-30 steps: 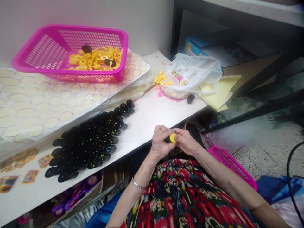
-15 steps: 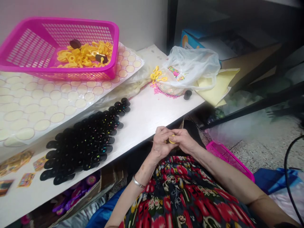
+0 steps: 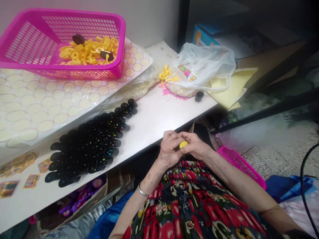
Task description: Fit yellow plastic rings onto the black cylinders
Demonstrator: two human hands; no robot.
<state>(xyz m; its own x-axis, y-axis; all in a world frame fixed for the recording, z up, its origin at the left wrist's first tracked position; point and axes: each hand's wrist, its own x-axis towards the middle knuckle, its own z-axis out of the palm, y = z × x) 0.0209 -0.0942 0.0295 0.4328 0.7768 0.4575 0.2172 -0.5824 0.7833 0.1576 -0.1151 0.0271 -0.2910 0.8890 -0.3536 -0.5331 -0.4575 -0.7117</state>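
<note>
My left hand [image 3: 168,149] and my right hand [image 3: 196,147] meet over my lap, just off the front edge of the white table [image 3: 154,116]. Both pinch one small yellow round piece [image 3: 183,144] between their fingertips. To the left on the table lie rows of several black round pieces [image 3: 92,142] with coloured dots. A pink basket [image 3: 50,69] at the back left holds many yellow rings [image 3: 87,53] and two dark pieces.
Sheets of pale round stickers [image 3: 50,99] lie under the basket. A clear plastic bag [image 3: 201,71] with colourful bits, loose yellow rings [image 3: 166,75], a single black piece [image 3: 199,96] and yellow paper [image 3: 234,88] sit at the table's right end. Another pink basket [image 3: 239,166] stands on the floor.
My hands stayed together over my lap, turning the yellow piece slightly so more of it shows again. The view shifted a little.
</note>
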